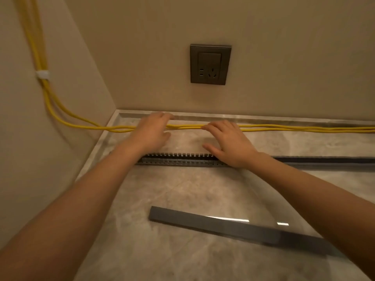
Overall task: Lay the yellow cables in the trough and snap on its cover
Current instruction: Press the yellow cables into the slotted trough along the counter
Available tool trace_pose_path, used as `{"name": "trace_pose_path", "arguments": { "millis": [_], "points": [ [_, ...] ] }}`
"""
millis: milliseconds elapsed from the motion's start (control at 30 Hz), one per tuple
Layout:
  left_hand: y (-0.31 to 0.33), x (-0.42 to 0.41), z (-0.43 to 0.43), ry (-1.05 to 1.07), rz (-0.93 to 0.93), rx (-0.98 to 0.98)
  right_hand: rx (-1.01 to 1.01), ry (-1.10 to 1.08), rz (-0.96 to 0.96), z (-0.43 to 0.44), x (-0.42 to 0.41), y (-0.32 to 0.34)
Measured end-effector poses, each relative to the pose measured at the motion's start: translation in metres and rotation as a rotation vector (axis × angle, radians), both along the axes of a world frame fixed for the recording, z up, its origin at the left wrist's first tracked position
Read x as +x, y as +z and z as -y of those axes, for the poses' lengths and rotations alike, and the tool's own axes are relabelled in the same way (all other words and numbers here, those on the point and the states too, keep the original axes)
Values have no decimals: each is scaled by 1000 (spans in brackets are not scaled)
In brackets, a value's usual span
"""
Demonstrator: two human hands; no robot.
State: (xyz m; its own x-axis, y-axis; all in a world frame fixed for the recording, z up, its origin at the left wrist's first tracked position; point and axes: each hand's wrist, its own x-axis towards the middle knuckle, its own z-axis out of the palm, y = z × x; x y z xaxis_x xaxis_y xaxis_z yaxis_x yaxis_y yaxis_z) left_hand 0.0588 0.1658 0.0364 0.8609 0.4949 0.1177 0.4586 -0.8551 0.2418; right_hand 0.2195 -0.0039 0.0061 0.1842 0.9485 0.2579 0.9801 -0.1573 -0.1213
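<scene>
Several yellow cables run down the left wall and along the stone counter close to the back wall. My left hand reaches over them, fingers beyond the cables and thumb on the near side, slightly blurred. To its right, my right hand lies spread, its fingertips touching the cables and its thumb held apart. Under my wrists the grey slotted trough lies with no cables in it and stretches off to the right. The flat grey cover rests loose on the counter, nearer to me and slightly askew.
A white clip pins the cables to the left wall. A dark wall socket sits on the back wall above my hands. The counter meets the walls in the far left corner with a raised stone lip.
</scene>
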Motion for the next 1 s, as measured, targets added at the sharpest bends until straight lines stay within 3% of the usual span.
{"name": "trace_pose_path", "arguments": {
  "millis": [100, 233, 400, 633, 800, 900, 1000],
  "points": [
    [11, -29, -39, 110, -338, 310, -55, 18, -26, -36, -19, 1],
    [16, -61, -64, 175, -671, 347, -94, 0, -118, -80, -48, -3],
    [20, -78, -65, 241, -406, -89, -179, -26, -113, -106, -70, -14],
    [27, -104, -44, 216, -146, -177, -95, -51, -9, -97, -72, -21],
    [30, -122, -41, 185, -193, -315, -99, 32, -64, -72, -52, -14],
    [28, -128, -42, 204, -212, -287, -57, 138, -155, -63, -51, -3],
    [27, -127, -41, 246, -194, -214, 65, 151, -121, -58, -56, 14]
  ]
}}
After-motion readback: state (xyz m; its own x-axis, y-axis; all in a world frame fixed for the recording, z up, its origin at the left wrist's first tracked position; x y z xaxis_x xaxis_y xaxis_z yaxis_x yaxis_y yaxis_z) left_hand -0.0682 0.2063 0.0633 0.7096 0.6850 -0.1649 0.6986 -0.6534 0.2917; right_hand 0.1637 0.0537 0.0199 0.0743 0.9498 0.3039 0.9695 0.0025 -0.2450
